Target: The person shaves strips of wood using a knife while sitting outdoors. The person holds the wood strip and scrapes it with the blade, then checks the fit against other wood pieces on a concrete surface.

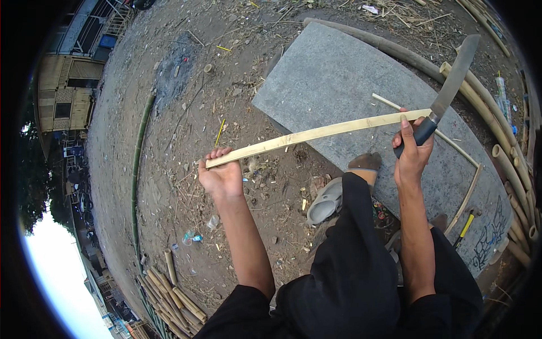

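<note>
A long, pale split-bamboo strip [316, 133] stretches between my hands above the ground and a grey stone slab [322, 73], bowing slightly upward. Its left end rests across the palm of my left hand [222, 179], fingers curled over it. My right hand [413, 157] is wrapped round the black handle of a machete [456, 78], the wide blade pointing up and away to the right. That same hand also pinches the strip's right end with its thumb, close to the blade's base. Behind the right hand, a thin bamboo stick [460, 148] lies on the slab.
Another thin stick [465, 198] and a yellow-handled hammer [466, 226] lie on the slab's near right. Bamboo poles [488, 110] line its right side. A grey sandal [326, 202] sits beside my knee. Cut bamboo [172, 305] is piled lower left, near a long green pole [138, 164].
</note>
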Motion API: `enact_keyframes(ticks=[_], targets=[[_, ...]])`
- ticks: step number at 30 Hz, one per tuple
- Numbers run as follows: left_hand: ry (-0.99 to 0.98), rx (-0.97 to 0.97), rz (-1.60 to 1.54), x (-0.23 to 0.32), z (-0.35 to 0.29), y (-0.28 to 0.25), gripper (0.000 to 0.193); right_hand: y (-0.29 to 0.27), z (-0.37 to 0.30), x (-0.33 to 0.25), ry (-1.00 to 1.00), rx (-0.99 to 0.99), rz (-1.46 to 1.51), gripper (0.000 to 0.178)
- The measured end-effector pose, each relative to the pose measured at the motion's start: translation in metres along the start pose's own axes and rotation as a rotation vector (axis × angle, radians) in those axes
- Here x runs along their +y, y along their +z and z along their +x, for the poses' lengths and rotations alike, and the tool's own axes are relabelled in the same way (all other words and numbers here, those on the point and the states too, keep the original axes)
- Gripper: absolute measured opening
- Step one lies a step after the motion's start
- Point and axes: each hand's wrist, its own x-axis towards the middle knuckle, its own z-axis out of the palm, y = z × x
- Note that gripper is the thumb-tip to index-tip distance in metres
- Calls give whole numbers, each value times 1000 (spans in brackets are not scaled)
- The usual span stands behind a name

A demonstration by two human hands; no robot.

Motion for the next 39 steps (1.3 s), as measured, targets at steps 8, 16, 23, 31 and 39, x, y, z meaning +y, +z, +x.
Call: enact_keyframes(ticks=[8, 16, 23, 31, 39], targets=[[184, 172, 1166, -40, 31, -31, 44, 78, 35, -39, -338, -223, 83, 23], [223, -962, 1143, -85, -40, 100, 70, 149, 32, -27, -438, -563, -94, 17], [281, -1105, 1193, -104, -47, 82, 95, 152, 18, -31, -595, -764, -209, 28], [639, -982, 1101, -89, -60, 99, 72, 92, 6, -23, -215, -394, -55, 26], [723, -635, 673, -94, -32, 84, 36, 18, -35, 76, 76, -636, -756, 40]])
